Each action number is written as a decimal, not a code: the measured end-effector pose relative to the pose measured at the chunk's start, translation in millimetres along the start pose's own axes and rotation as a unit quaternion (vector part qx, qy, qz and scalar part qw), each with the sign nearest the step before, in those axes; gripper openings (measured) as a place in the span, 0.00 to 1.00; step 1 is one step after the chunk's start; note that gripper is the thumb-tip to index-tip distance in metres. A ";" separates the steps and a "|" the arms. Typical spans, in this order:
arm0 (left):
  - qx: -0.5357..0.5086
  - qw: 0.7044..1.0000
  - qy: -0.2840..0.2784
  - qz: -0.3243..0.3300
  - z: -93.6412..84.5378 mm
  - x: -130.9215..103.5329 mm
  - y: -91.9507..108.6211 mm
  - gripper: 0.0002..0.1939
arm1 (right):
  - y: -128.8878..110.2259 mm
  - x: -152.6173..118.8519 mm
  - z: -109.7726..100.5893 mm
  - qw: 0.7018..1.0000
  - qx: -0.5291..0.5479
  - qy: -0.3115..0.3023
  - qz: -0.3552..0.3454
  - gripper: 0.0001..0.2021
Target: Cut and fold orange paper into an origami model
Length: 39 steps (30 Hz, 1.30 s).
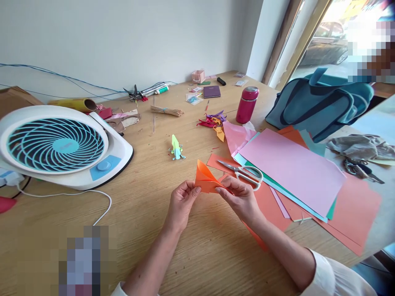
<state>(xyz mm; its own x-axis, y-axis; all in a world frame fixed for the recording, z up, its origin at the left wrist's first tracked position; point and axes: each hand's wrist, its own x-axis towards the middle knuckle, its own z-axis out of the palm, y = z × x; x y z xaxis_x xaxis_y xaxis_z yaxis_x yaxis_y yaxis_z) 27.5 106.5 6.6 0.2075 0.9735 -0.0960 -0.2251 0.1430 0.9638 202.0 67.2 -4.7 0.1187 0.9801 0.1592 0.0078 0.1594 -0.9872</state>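
A folded piece of orange paper (pixel 205 177) is held up between both hands above the wooden table, one flap standing to a point. My left hand (pixel 182 202) pinches its left lower corner between thumb and fingers. On the other side, my right hand (pixel 240 197) grips the right end the same way, hiding part of that edge. Just behind my right hand lie scissors with white handles (pixel 251 174), their blades pointing left. A small green and blue folded-paper figure (pixel 176 148) stands beyond the paper.
Coloured sheets, a pink one (pixel 293 168) on top, spread at right beside a teal bag (pixel 311 107). A magenta flask (pixel 247 105) stands behind them. Paper scraps (pixel 214 121) and a stick bundle (pixel 167 111) lie farther back. A white fan (pixel 61 144) occupies the left.
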 end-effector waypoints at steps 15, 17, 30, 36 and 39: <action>0.057 0.998 -0.008 -0.032 2.2 -6.5 -6.1 0.12 | -0.2 3.9 -4.8 0.995 -0.042 -0.060 0.071 0.15; 0.058 0.997 -0.012 -0.047 0.8 -5.2 -3.7 0.12 | -1.0 4.0 -5.4 0.995 -0.054 -0.056 0.065 0.17; 0.065 0.997 -0.025 -0.045 -1.8 -5.1 0.2 0.12 | -4.7 3.4 -6.3 0.994 -0.054 -0.080 0.055 0.17; 0.082 0.996 -0.024 -0.024 -2.6 -6.3 0.8 0.11 | -5.2 3.0 -5.9 0.994 -0.042 -0.078 0.058 0.18; 0.074 0.996 -0.044 -0.033 -4.1 -6.0 1.8 0.13 | -4.3 2.6 -4.9 0.994 -0.054 -0.080 0.054 0.18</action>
<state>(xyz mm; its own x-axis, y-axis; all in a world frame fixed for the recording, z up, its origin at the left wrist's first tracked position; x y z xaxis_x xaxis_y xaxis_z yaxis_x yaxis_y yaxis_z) 22.0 101.7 7.9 0.3005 0.9428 -0.1443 -0.0674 0.1719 0.9828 207.1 68.5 -0.1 -0.0341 0.9984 0.0444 0.1111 0.0479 -0.9927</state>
